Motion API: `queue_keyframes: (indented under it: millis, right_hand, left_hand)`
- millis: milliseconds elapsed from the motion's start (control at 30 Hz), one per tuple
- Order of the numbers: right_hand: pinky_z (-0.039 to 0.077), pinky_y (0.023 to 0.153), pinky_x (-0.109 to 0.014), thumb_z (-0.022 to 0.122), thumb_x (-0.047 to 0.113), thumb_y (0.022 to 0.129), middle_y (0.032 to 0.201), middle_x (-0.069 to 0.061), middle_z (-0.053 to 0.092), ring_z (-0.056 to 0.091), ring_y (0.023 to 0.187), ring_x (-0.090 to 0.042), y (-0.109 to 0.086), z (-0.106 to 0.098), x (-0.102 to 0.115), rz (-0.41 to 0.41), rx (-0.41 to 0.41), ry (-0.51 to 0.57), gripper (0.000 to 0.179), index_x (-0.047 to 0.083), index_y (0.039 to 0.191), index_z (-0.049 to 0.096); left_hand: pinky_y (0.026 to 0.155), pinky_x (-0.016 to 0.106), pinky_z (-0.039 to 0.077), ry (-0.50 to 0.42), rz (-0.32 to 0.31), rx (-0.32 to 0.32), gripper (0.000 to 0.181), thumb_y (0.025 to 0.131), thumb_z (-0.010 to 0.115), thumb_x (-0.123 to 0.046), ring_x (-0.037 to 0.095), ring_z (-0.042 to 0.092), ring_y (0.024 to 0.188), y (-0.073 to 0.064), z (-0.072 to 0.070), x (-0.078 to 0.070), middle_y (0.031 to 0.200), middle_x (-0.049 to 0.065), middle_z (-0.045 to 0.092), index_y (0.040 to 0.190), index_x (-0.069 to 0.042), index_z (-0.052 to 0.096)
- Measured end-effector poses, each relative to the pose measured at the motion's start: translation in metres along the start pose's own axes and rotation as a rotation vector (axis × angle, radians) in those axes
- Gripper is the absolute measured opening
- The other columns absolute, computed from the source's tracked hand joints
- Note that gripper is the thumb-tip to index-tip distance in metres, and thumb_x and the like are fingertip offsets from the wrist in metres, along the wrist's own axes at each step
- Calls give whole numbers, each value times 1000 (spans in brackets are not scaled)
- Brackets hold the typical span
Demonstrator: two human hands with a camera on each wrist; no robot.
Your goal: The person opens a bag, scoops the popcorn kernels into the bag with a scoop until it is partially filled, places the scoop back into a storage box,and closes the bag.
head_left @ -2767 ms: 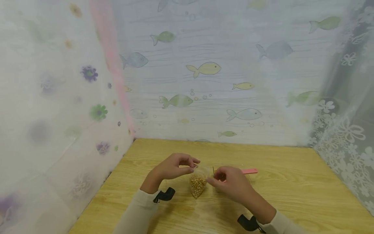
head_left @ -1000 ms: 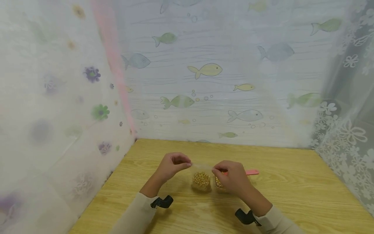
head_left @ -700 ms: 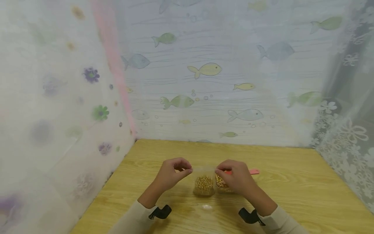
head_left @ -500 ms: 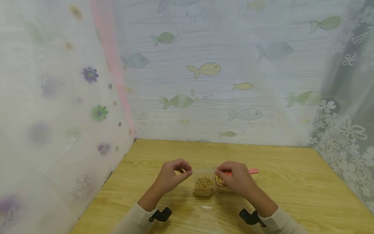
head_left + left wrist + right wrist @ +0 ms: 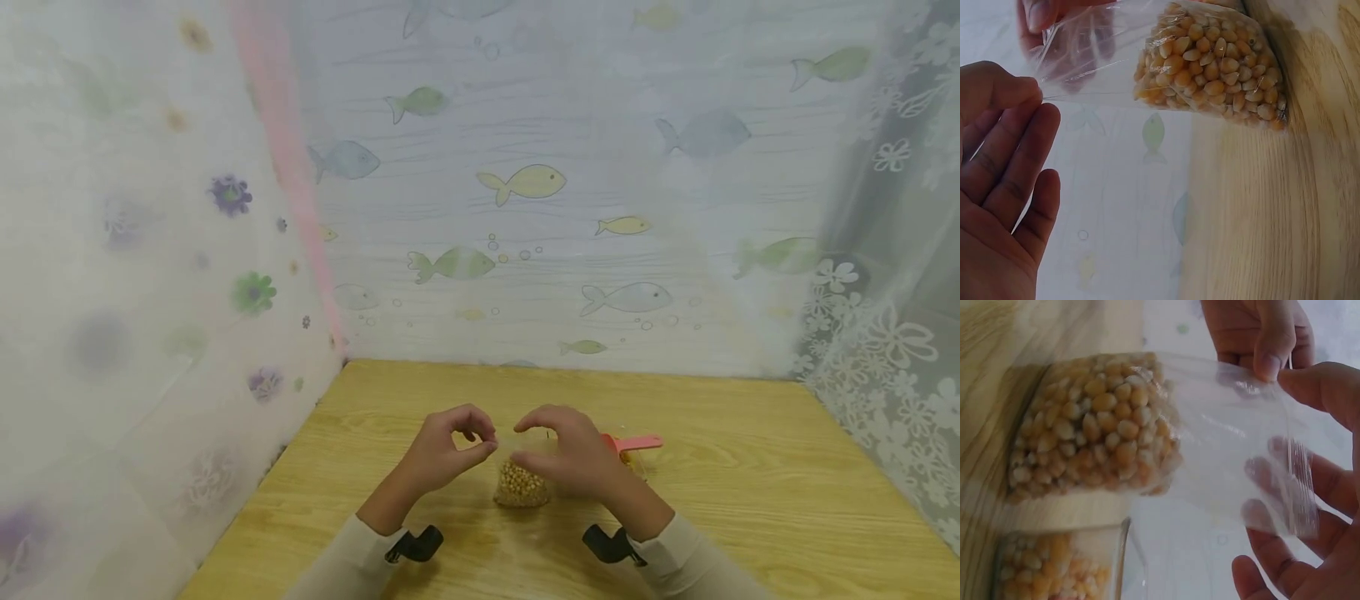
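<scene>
A clear plastic zip bag [image 5: 522, 486], its lower part full of yellow corn kernels [image 5: 1210, 69], stands on the table between the hands. My left hand [image 5: 448, 450] pinches the bag's top edge at one corner, thumb against forefinger, as the left wrist view shows. My right hand [image 5: 573, 457] is at the bag's upper part with thumb and fingers apart. In the right wrist view its thumb is beside the left thumb at the corner, and its spread fingers [image 5: 1329, 481] show through the clear film near the zip strip [image 5: 1300, 481].
Right of the bag is a clear container [image 5: 1124, 553] of corn kernels, mostly behind my right hand in the head view. A pink scoop [image 5: 639, 443] lies at it, handle to the right. Fish-printed sheeting [image 5: 525, 250] hangs behind the wooden table [image 5: 735, 500].
My right hand has let go of the bag's right top corner and moved left across it, its thumb and fingers parting. The left hand keeps its pinch. More of the pink scoop shows.
</scene>
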State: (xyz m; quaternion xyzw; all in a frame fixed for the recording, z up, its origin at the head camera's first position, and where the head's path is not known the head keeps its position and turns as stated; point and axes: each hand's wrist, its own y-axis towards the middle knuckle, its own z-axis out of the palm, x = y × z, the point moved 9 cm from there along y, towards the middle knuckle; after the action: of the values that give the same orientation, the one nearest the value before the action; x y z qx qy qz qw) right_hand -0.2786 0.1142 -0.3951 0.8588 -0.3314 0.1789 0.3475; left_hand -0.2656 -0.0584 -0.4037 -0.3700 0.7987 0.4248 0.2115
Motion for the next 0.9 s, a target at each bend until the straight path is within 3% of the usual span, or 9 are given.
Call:
queue_keyframes:
  millis: [133, 267, 467, 700, 900]
  right_hand:
    - [57, 90, -44, 83, 28, 90, 106, 10, 75, 68, 103, -14, 7, 5, 12, -73, -17, -10, 12, 26, 101, 79]
    - [57, 86, -39, 80, 24, 93, 97, 12, 76, 68, 94, -10, 9, 7, 16, -89, -17, -20, 2, 24, 95, 81]
    - [58, 86, -41, 77, 23, 96, 93, 16, 75, 67, 91, -7, 6, 8, 14, -51, -25, -26, 6, 24, 92, 81]
    - [58, 82, -44, 78, 17, 94, 92, 11, 76, 69, 88, -16, 5, 8, 23, -92, -52, -44, 5, 20, 91, 80]
    - [57, 82, -39, 76, 17, 95, 91, 10, 76, 69, 87, -14, 6, 10, 26, -131, -68, -53, 6, 20, 91, 80]
  left_hand:
    - [80, 37, 58, -13, 36, -6, 12, 96, 77, -16, 9, 66, 89, 1, 3, 0, 96, -7, 71, 101, -23, 70]
    - [80, 40, 58, -18, 48, 0, 11, 96, 77, -17, 9, 66, 89, 2, 6, 1, 96, -7, 72, 101, -23, 70]
    - [77, 31, 55, 60, 121, 21, 8, 98, 75, -19, 7, 66, 87, 4, 6, -6, 96, -10, 72, 98, -27, 73]
    - [77, 28, 58, 75, 262, 29, 9, 95, 76, -9, 13, 67, 85, 4, 5, -17, 93, 2, 74, 94, -17, 74]
    - [79, 30, 56, 105, 267, 32, 10, 97, 73, -11, 8, 66, 85, 3, 6, -17, 92, -5, 73, 92, -20, 74]
